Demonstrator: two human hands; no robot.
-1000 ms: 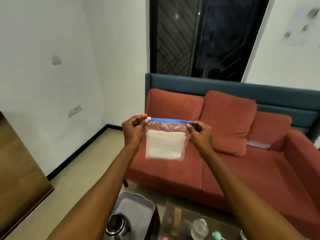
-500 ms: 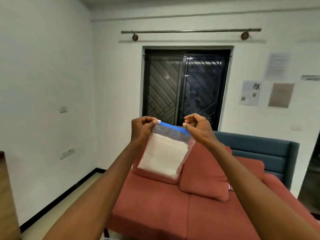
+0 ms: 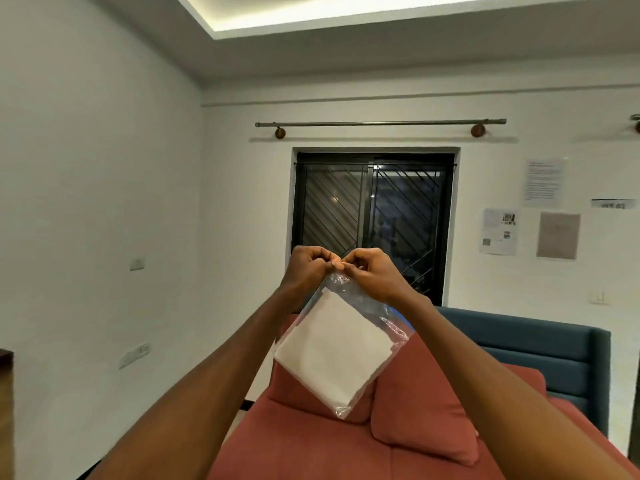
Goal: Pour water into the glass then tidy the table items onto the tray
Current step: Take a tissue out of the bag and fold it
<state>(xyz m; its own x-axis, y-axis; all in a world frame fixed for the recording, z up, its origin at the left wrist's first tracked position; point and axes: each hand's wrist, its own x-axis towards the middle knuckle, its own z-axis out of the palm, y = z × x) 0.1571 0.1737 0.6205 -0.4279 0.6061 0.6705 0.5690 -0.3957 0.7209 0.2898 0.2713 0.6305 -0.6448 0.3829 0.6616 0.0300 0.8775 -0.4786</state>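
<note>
Both the left hand (image 3: 309, 268) and right hand (image 3: 370, 271) pinch the zip bag (image 3: 341, 344) top with curled fingers, probably to work the seal.

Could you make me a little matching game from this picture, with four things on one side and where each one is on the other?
Things:
1. clear bag
2. curtain rod
3. red cushions
4. paper notices

Places:
A. on the wall, right of the window
B. on the sofa
C. pinched at its top by the left hand and right hand
D. mounted above the window

Pairs: 1-C, 2-D, 3-B, 4-A
</note>
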